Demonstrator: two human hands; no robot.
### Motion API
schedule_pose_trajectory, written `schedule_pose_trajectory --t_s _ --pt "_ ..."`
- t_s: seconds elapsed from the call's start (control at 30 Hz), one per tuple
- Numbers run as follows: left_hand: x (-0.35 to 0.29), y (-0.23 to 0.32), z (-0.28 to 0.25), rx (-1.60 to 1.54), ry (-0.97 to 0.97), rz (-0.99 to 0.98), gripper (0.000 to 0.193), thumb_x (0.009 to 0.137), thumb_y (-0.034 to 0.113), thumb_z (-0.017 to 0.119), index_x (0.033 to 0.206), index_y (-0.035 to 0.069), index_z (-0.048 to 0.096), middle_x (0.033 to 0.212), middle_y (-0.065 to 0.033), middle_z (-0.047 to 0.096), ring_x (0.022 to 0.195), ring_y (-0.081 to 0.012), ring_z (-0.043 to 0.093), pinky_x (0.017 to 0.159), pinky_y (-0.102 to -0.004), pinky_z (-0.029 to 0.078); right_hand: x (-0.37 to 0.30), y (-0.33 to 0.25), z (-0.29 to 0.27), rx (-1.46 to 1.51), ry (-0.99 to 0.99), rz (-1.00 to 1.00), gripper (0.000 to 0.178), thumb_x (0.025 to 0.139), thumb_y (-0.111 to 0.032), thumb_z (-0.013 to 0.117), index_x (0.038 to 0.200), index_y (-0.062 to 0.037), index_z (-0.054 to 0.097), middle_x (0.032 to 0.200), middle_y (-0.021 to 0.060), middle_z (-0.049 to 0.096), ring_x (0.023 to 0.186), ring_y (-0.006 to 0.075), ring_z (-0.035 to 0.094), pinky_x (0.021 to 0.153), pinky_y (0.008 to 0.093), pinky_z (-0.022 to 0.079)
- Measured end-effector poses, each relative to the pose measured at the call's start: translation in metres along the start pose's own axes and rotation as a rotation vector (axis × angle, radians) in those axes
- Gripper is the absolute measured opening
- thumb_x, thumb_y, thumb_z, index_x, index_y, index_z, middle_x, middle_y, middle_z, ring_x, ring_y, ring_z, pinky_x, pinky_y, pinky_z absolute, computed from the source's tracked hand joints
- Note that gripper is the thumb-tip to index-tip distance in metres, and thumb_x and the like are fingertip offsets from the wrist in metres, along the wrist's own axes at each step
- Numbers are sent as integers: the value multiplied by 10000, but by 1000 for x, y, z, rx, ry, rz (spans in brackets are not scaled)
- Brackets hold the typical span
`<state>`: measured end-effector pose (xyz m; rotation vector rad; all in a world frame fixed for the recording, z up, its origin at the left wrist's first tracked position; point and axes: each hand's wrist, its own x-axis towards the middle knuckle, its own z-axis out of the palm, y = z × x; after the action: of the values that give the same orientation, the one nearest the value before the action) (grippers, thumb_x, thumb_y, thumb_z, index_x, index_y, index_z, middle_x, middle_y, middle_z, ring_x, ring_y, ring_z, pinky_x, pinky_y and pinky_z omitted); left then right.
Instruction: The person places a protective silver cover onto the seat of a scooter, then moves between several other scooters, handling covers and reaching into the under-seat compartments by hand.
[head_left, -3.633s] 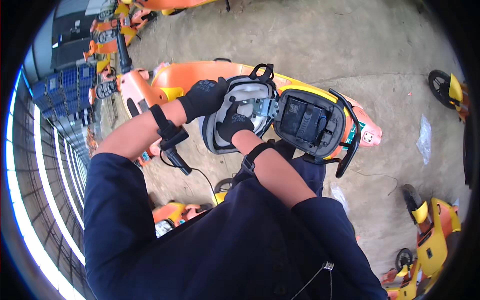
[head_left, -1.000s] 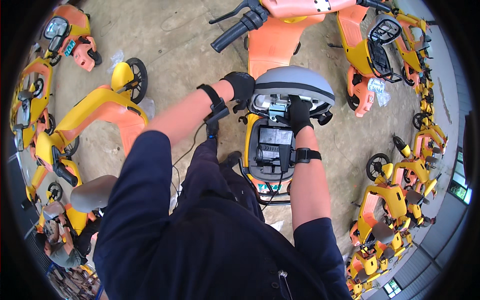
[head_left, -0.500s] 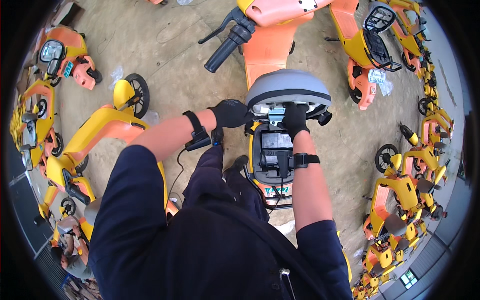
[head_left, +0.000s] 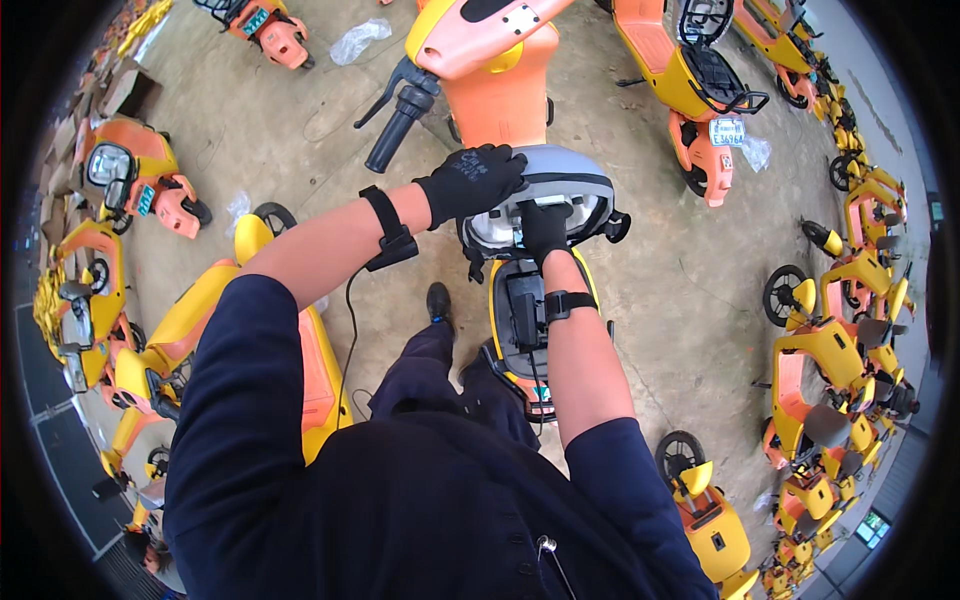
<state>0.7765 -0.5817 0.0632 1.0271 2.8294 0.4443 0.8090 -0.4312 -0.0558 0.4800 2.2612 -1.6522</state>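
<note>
A scooter's grey seat [head_left: 565, 160] is tipped up, its pale underside facing me. My left hand [head_left: 475, 183], in a black glove, grips the seat's left edge, with its fingers over the top. My right hand [head_left: 545, 230], also gloved, reaches into the underside with its fingers curled. What they hold there is hidden. Below the seat, the scooter's dark storage compartment [head_left: 508, 345] lies uncovered between yellow side panels. Beside my right wristband, a black device [head_left: 525, 300] with a cable partly covers the compartment.
The scooter's left handlebar grip [head_left: 400, 128] and brake lever stick out ahead of me. A yellow and orange scooter [head_left: 320, 375] stands close on my left. More scooters [head_left: 800, 370] line the right side. Clear plastic wrap [head_left: 360, 40] lies on the concrete floor.
My left hand has moved from beside the seat's left edge up onto its top. The right hand stays at the underside. The whole view has shifted, with the scooter now further left.
</note>
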Motion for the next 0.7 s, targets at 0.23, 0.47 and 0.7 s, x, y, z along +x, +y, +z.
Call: schedule_pose_trajectory --t_s 0.23,0.47,0.7 --pt "14 25 -8 220 39 158 391 820 287 457 1111 27 444 906 -158 521 787 -311 552 623 -401 466 7 11 15 138 137 35 559 776 -329 538 1131 52 335 1127 139 492 1034 248 474 856 341 366" --pt "52 35 -15 -82 -209 -46 498 798 387 502 1205 108 441 1001 -191 512 980 -317 487 832 -379 381 13 10 17 66 77 -153 545 754 -313 568 1116 38 361 1005 130 549 910 226 532 788 341 408" --pt "63 29 -7 -55 -128 147 360 819 244 484 1153 109 491 970 -155 579 868 -294 566 764 -352 445 13 -4 20 -1014 -140 -150 666 828 -457 362 1327 -81 130 1324 185 288 1209 317 296 992 481 122"
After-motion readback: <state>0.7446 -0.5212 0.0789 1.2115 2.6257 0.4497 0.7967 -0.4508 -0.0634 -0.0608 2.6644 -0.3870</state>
